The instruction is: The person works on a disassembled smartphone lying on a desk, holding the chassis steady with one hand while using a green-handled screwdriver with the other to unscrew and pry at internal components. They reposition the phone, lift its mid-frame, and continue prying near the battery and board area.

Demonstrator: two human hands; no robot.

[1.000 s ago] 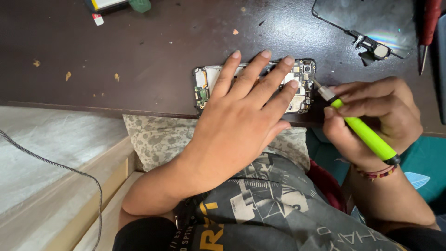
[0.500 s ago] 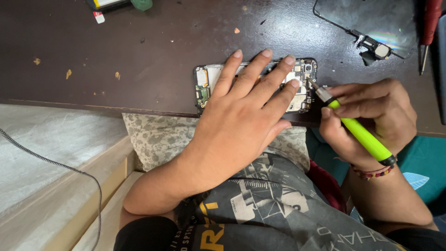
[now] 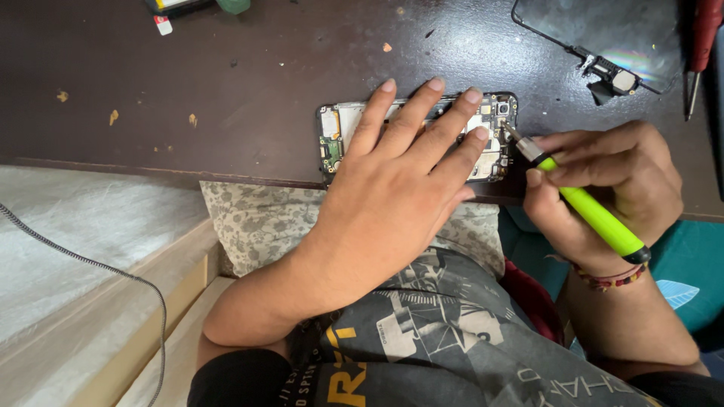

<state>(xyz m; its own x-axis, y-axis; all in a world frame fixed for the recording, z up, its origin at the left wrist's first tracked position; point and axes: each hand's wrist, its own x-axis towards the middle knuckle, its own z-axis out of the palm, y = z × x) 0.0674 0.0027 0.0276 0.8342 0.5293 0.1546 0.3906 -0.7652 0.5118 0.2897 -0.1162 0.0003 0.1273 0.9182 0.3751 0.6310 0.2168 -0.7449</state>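
the dark brown table (image 3: 226, 90) fills the upper part of the view, and its front edge runs just above the person's lap. on it, close to that edge, lies an opened smartphone (image 3: 494, 120) with the back cover off, so the circuit board and small metal parts are bare. the left hand (image 3: 400, 188) lies flat on the phone with the fingers spread, pressing it down to the table. the right hand (image 3: 603, 188) is closed in a pinch around a yellow-green precision screwdriver (image 3: 596, 218), and the metal tip touches the board at the phone's right end, near the camera corner. to do this step well, i think the left hand should keep the phone from sliding, and the driver should stand straight in the screw head with light pressure, so it does not slip onto the parts beside it. well apart at the far right lies a detached screen panel (image 3: 603, 30), and beside it a red-handled tool (image 3: 703, 38).
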